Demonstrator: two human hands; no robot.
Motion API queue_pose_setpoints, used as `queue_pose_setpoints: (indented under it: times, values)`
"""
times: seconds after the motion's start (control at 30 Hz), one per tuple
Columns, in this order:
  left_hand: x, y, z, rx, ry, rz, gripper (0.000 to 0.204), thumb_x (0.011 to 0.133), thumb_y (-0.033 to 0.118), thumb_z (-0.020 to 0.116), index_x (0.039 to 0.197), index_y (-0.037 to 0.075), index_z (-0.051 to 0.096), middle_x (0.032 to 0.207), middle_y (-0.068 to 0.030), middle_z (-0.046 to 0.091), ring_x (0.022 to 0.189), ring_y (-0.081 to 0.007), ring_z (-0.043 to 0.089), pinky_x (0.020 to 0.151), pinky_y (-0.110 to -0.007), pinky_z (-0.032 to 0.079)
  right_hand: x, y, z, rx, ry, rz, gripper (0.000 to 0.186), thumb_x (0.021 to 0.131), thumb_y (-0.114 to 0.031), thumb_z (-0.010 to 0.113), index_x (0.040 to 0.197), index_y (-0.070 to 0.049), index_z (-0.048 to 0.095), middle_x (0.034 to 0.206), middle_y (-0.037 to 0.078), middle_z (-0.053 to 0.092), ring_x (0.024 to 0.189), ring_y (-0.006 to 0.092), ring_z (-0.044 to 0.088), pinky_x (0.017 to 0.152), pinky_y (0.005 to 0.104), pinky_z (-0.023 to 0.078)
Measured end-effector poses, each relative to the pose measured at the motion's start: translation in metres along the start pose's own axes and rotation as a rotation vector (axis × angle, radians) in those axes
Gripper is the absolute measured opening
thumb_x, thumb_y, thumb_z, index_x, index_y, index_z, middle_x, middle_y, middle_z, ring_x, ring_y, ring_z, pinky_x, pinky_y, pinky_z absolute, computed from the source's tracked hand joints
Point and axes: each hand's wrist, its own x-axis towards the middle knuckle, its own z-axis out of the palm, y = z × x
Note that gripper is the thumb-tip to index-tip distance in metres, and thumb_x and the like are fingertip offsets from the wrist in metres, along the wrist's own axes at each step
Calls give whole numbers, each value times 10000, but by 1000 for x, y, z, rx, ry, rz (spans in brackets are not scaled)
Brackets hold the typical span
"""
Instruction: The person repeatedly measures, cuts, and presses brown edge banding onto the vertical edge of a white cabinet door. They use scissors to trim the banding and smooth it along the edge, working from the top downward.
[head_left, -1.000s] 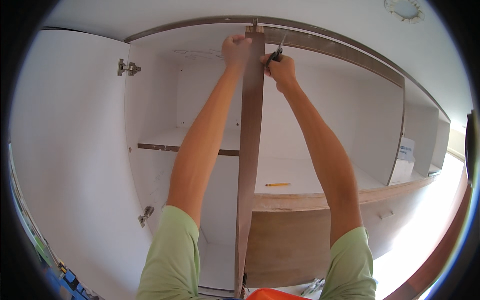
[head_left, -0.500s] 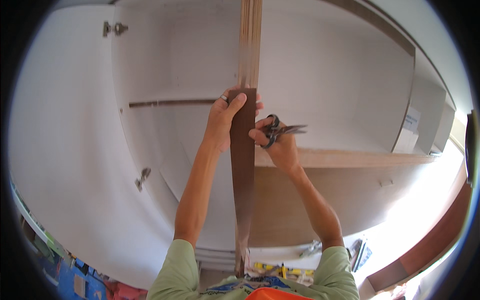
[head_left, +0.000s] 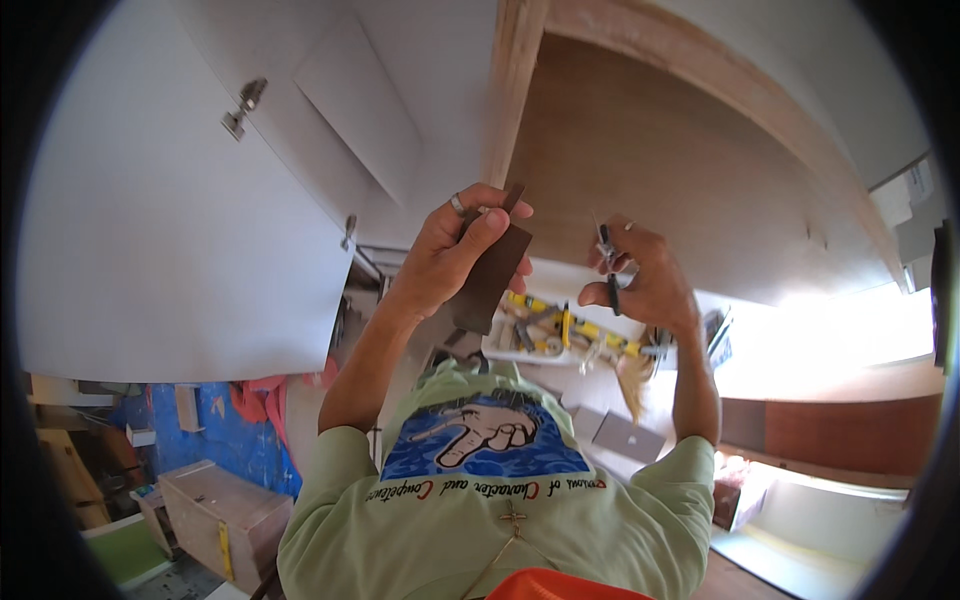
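Observation:
My left hand (head_left: 445,250) is closed around a dark brown flat strip (head_left: 497,270), thumb pressed on its face. A narrow end of brown material sticks up between the thumb and forefinger, and the strip's lower part hangs toward my shirt. To the right and apart from it, my right hand (head_left: 655,280) has scissors (head_left: 613,292) with black handles hooked on its fingers. Their blades point up and away, seen nearly edge-on, so whether they are spread is hard to see.
A white cabinet door (head_left: 180,230) with metal hinges hangs open at left. Ahead stands a brown cabinet panel (head_left: 650,150) with a pale wooden edge. Below lie yellow tools (head_left: 575,325) in a pale tray. A wooden box (head_left: 225,510) stands at lower left.
My view has tilted downward, bringing my shirt and the floor in. The scissors have turned from pointing right to pointing up, and my right hand has moved away from the strip.

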Motion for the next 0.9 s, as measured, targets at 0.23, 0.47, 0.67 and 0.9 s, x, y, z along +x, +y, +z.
queue_pose_setpoints:
  times: [0.23,0.47,0.67,0.9]
  values:
    - [-38,-49,22,73,5,-143,229,1069,230,523,1188,45,587,772,-97,704,642,-151,702,587,-273,562,-56,-1,5,-161,-214,281,602,550,-458,968,788,-3,655,800,75,649,733,272,659,675,384,505]
    - [-57,-71,22,25,-65,-206,211,1064,195,531,1195,46,604,742,-65,683,624,-133,686,561,-259,546,-79,8,26,-71,-447,423,607,583,-525,936,777,-11,678,787,59,635,708,236,641,668,366,508]
    - [-69,-80,33,74,-72,-213,163,1053,145,537,1147,32,607,732,-70,681,629,-135,689,562,-260,542,-93,10,31,-64,-486,392,642,587,-608,906,757,-30,686,739,61,639,694,223,649,650,364,512]
    - [-71,-87,36,172,-63,-214,110,1020,110,593,1075,15,607,703,-43,671,623,-108,668,564,-246,517,-88,3,23,-126,-525,366,596,667,-605,828,690,-31,669,719,130,656,748,351,660,735,435,513]
